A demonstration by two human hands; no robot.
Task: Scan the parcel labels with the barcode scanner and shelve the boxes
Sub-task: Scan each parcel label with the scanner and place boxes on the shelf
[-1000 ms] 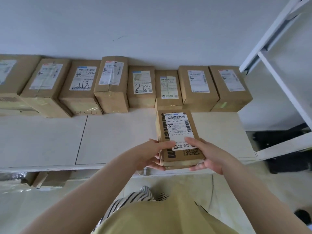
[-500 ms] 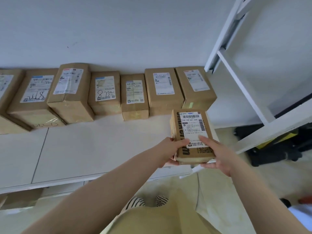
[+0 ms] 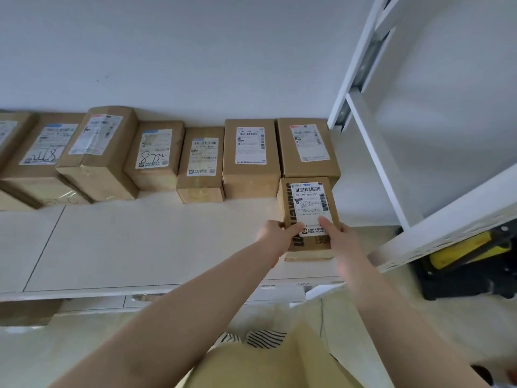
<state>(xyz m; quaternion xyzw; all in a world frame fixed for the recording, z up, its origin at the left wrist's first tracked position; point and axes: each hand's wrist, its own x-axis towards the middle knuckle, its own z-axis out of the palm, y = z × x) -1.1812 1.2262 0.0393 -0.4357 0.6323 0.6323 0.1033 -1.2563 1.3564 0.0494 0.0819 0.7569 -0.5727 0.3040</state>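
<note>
1. The left hand (image 3: 275,232) is gripping the labelled cardboard box (image 3: 307,217) at its left edge.
2. The box is lying label-up on the white shelf (image 3: 140,242), long axis pointing toward the wall, touching the rear box (image 3: 306,148).
3. The right hand (image 3: 340,238) is gripping its right edge, near the shelf's right end.

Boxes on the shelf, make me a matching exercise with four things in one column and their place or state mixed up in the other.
Things:
1. held box
2. box marked 8772
3. yellow and black case
4. rightmost box in the row

Places or states:
A. on the floor under the white rack
B. right behind the held box
C. gripped by the left hand and right hand
D. handwritten digits on its label

Pairs: 1-C, 2-D, 3-A, 4-B
</note>
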